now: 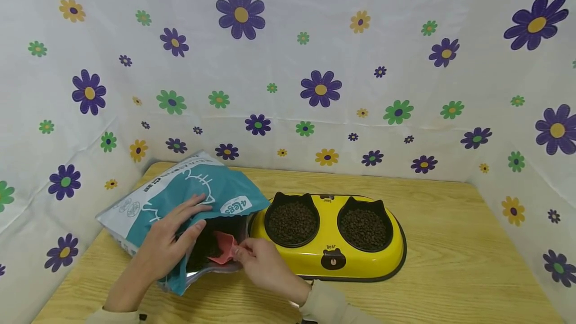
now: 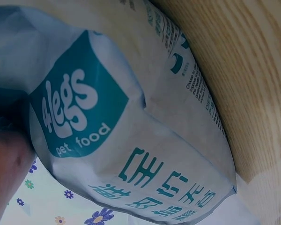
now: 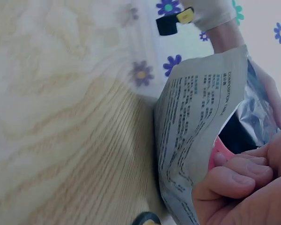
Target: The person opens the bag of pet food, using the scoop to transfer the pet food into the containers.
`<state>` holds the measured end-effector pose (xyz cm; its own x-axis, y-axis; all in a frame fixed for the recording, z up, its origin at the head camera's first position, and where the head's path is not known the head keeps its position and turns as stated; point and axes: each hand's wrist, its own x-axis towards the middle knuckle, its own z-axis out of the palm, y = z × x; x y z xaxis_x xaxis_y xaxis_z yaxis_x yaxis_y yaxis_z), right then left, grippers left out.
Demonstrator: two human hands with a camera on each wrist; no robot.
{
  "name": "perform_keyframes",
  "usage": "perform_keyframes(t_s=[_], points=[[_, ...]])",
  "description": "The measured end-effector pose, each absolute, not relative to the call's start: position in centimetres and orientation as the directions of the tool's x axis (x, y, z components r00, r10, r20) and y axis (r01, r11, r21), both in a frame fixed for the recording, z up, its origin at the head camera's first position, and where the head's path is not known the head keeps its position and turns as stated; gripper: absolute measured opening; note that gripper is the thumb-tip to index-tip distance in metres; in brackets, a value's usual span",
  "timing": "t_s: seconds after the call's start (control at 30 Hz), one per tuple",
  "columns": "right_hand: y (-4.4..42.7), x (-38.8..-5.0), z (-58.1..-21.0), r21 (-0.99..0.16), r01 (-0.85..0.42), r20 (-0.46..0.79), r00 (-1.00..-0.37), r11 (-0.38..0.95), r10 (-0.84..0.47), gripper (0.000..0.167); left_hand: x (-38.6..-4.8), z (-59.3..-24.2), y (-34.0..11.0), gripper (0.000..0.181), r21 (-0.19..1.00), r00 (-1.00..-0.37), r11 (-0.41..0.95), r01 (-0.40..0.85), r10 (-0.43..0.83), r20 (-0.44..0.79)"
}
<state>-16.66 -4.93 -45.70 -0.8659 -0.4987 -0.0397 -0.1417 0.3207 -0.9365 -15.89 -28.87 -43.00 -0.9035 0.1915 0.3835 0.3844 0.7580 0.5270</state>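
A teal and white pet food bag point(image 1: 180, 184) lies tilted on the table, its mouth toward the right. My left hand point(image 1: 173, 231) holds the bag beside its mouth, fingers over the teal upper side and thumb at the opening's edge. In the left wrist view the bag's printed side point(image 2: 145, 140) fills most of the frame. My right hand point(image 1: 265, 266) grips the handle of a pink scoop point(image 1: 226, 248), whose cup is inside the bag's mouth over dark contents. From the right wrist, curled fingers point(image 3: 239, 176) hide most of the scoop.
Right of the bag stands a yellow double feeder point(image 1: 310, 264) with bear pictures. Its left black bowl point(image 1: 291, 199) and right black bowl point(image 1: 386, 209) have cat-ear rims and contain brown kibble. Flowered cloth point(image 1: 279, 64) surrounds the back and sides of the wooden table point(image 1: 450, 254).
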Motion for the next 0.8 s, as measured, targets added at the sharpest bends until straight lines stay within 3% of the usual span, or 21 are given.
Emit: perform_keyframes(t_s=[0.2, 0.5, 0.8], points=[[-5.2, -16.4, -45.8, -0.961, -0.038, -0.106, -0.866, 0.276, -0.489, 0.034, -15.8, -43.0, -28.9, 0.034, 0.526, -0.909, 0.764, 0.373, 0.188, 0.371], [-6.2, -16.1, -45.9, -0.974, -0.006, -0.113, -0.852, 0.225, -0.511, 0.037, -15.8, -43.0, -28.9, 0.034, 0.530, -0.903, 0.753, 0.390, 0.198, 0.383], [-5.7, -15.6, -46.0, -0.973, 0.217, -0.222, -0.789, 0.079, -0.573, 0.034, -15.9, -43.1, -29.0, 0.034, 0.533, -0.903, 0.750, 0.391, 0.199, 0.382]])
